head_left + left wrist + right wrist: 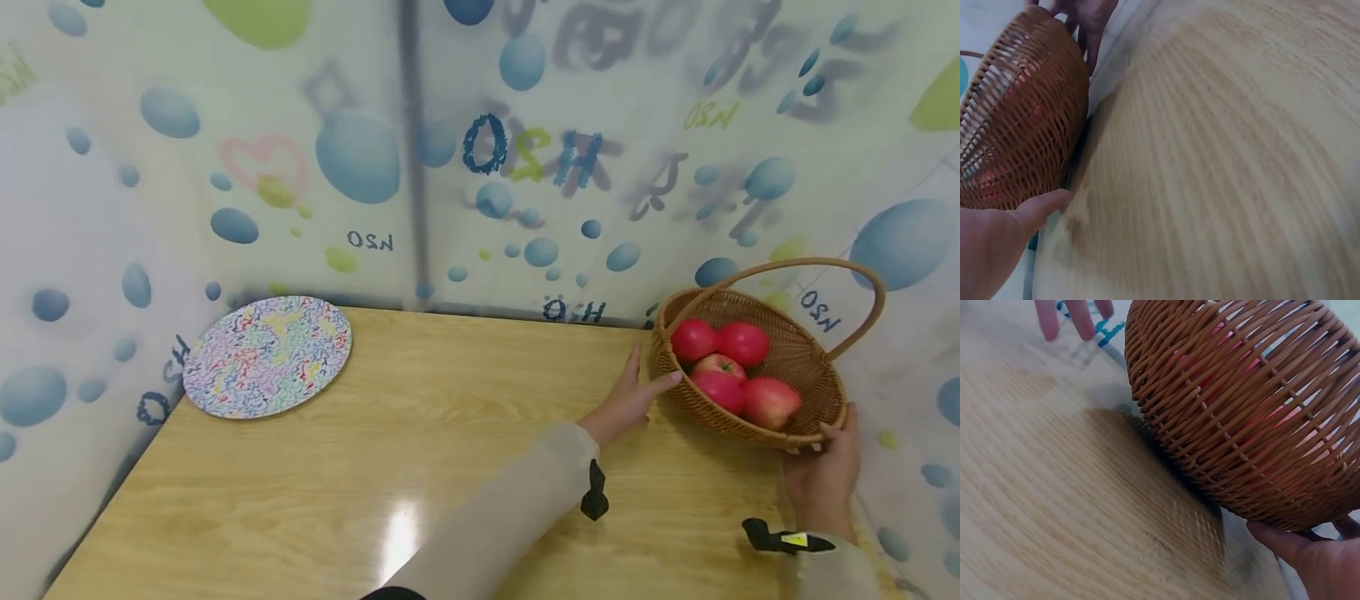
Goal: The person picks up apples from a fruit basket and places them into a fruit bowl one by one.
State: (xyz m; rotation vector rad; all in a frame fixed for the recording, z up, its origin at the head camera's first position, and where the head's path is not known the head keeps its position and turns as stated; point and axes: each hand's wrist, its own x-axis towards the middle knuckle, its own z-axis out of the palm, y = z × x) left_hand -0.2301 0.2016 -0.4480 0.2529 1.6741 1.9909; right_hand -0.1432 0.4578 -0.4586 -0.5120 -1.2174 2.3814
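Wicker basket (pixel 795 350): at the right of the head frame, by the table's far right corner; I can't tell whether its base rests fully on the wood.
Red apples (pixel 716 390): heaped inside it, piled toward the near side; if the rim dips, I judge that loose heap could roll and spill over.
Left hand (pixel 632 400): my fingers are straight and spread beside the basket's left side, thumb at the rim without a grip; a jolt could swing that side away from me.
Right hand (pixel 825 475): my fingers bend round the lower right of the basket, thumb against the outer weave; most of the load could fall to this hand alone and tip things.
Handle (pixel 813 262): arched at the upper right, neither hand on it, so it does nothing to stop a tilt.
Table (pixel 300 483): its edge lies close by the basket; pushing too far right could drop the base off it.
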